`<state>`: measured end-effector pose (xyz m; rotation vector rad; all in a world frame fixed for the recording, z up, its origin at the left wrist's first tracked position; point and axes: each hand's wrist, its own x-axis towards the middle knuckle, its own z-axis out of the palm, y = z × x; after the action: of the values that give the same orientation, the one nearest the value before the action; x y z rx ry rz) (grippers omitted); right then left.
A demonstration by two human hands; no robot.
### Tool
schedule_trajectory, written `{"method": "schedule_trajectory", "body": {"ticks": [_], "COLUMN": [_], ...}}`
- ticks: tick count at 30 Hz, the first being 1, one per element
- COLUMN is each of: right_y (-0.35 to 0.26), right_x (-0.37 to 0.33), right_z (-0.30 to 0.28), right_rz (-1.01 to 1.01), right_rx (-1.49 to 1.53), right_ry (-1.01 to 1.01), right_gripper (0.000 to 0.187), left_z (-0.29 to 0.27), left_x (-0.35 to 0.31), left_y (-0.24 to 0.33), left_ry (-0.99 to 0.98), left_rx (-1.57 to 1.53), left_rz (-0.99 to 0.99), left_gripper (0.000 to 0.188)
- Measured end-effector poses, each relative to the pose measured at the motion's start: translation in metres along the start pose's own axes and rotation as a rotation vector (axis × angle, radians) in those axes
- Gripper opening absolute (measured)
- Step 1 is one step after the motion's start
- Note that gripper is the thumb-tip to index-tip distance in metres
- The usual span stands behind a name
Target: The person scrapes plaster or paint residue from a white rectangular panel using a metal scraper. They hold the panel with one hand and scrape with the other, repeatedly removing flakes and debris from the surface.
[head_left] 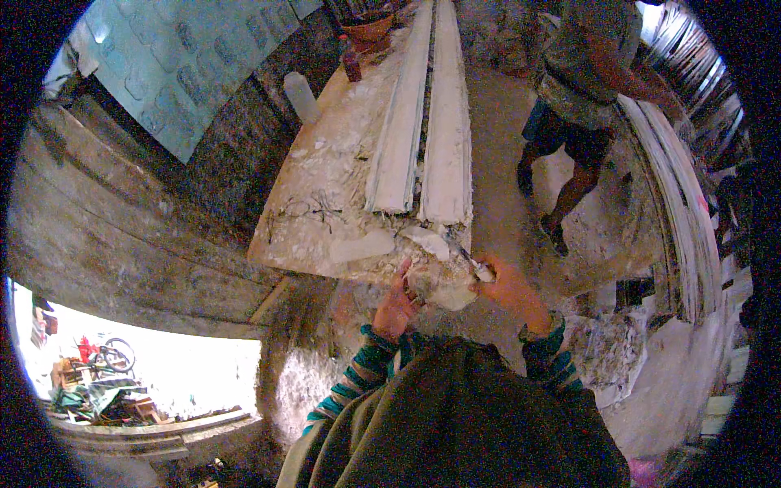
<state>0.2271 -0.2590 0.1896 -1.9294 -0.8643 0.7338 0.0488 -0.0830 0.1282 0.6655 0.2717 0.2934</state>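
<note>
My left hand (394, 307) is at the near end of the bench, its fingers and thumb curled round the side of a pale, roundish, plaster-smeared thing (423, 281), perhaps a small bowl. On the other side, my right hand (514, 294) pinches a small whitish, plaster-caked tool (483, 272); its exact kind does not show. Between the hands and the mouldings lies a curved white plaster piece (426, 241). A flat pale slab (363, 246) rests to its left. Two long white ribbed plaster mouldings (399, 154) run side by side away from me along the bench.
The dusty bench (325, 163) carries dark wire or fibre scraps (313, 210), a whitish jug (302, 98), a red bottle (351, 61) and an orange basin (370, 31). A person (582, 89) stands at right beside more long mouldings (671, 195). A bright opening (187, 374) is at lower left.
</note>
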Motion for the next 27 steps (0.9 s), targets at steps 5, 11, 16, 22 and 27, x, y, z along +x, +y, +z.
{"method": "schedule_trajectory", "body": {"ticks": [5, 11, 16, 22, 27], "right_y": [-0.016, -0.046, -0.030, -0.003, -0.010], "right_x": [0.028, 0.043, 0.044, 0.011, -0.036], "right_z": [-0.010, 0.001, 0.019, 0.029, 0.032], "right_rz": [-0.257, -0.051, -0.181, -0.160, -0.079], "right_rx": [0.041, -0.170, -0.064, -0.102, -0.195], "right_ry": [-0.091, 0.013, 0.159, 0.184, 0.110], "right_gripper": [0.050, 0.047, 0.046, 0.040, 0.044], "left_z": [0.005, 0.003, 0.003, 0.012, -0.003], "left_x": [0.013, 0.010, 0.012, 0.010, 0.018], "left_y": [0.012, -0.009, -0.027, -0.036, -0.067], "left_ry": [-0.186, 0.045, 0.229, 0.449, 0.469], "left_rx": [0.845, 0.539, 0.475, 0.258, 0.201], "left_rz": [-0.151, -0.196, -0.063, -0.024, 0.067], "left_gripper": [0.050, 0.025, 0.014, 0.011, 0.018]}}
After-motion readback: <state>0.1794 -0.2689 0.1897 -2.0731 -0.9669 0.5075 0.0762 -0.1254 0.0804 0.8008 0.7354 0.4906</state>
